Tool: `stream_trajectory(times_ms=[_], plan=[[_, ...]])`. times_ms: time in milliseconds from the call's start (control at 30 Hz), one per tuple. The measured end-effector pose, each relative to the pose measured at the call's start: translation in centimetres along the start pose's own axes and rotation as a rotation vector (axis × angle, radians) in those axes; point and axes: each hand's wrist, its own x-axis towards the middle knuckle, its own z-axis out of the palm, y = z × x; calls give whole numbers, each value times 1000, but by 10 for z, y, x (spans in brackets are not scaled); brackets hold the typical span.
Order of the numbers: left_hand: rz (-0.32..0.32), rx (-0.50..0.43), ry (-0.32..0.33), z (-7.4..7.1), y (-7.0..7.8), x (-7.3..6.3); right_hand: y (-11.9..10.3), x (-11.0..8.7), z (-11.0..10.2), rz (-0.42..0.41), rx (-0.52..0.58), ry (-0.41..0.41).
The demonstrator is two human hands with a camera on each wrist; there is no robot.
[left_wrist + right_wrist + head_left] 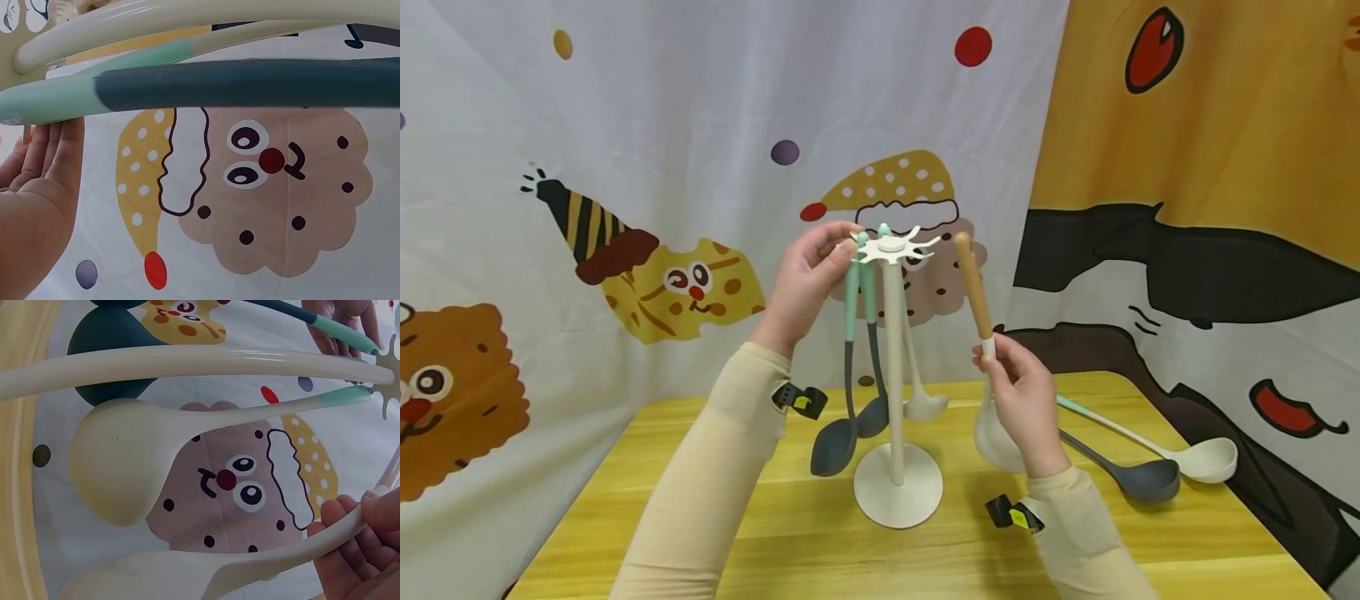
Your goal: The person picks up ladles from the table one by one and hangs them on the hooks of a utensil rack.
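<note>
The left hand [808,279] is at the top of a cream utensil stand [898,500], its thumb in front and its fingers behind, pinching the upper end of a dark grey spoon with a mint-green handle [833,448]. In the left wrist view those fingers lie fairly straight behind the handle, and the thumb does not show. The spoon hangs head down on the left side of the stand, clear of the worktop.

The right hand [1026,392] holds a cream, round-headed utensil with a light brown handle [975,287] upright to the right of the stand, apart from it. Its thumb and fingers pinch the pale neck below the brown part, and the head hangs below the hand.

From the ring of curved hooks at the stand's top hang a second dark grey utensil with a mint-green handle [872,417], just beside the pinched spoon, and a cream ladle with a mint-green handle end [925,406], behind and right of the pole. The stand's round base rests on the yellow wood-grain worktop [790,550]. To the right, a dark grey ladle [1150,481] and a cream ladle with a mint-green tip [1210,460] lie close together on the worktop. A white cloth with cartoon prints [700,83] hangs behind.
</note>
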Motion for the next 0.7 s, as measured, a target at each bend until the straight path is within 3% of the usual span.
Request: stream_trajectory(times_ms=[700], plan=[[2,16,8,-1,-1,0,-16,2,8,-13,85,-40]])
